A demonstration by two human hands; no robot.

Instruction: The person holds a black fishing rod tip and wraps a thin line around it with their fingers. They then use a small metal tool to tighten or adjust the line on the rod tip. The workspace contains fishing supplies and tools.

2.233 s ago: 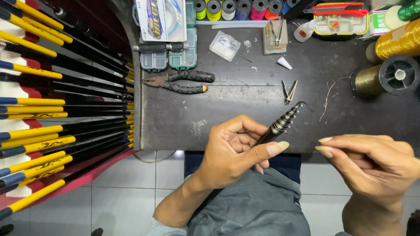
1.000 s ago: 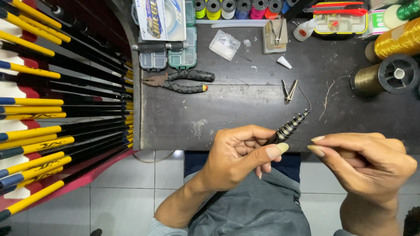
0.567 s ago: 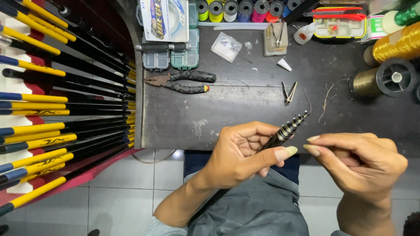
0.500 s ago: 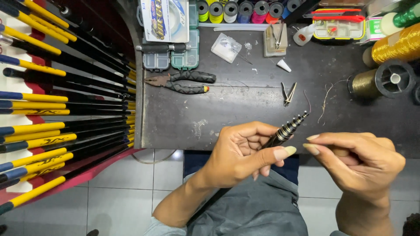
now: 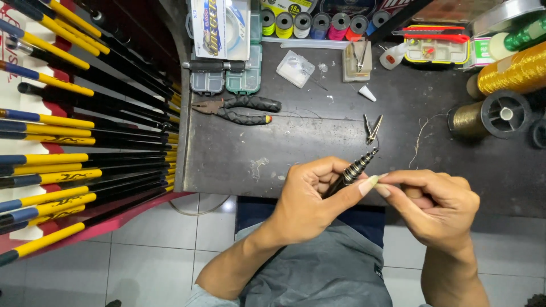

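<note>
Dark, ridged, stepped rod tip [image 5: 357,168]

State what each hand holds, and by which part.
Left hand grips the dark stepped rod below its ringed tip. Right hand pinches at that tip; whether it holds anything cannot be told.

Bright, even overhead light, sharp focus, soft shadows, wide-angle bending at edges
</note>
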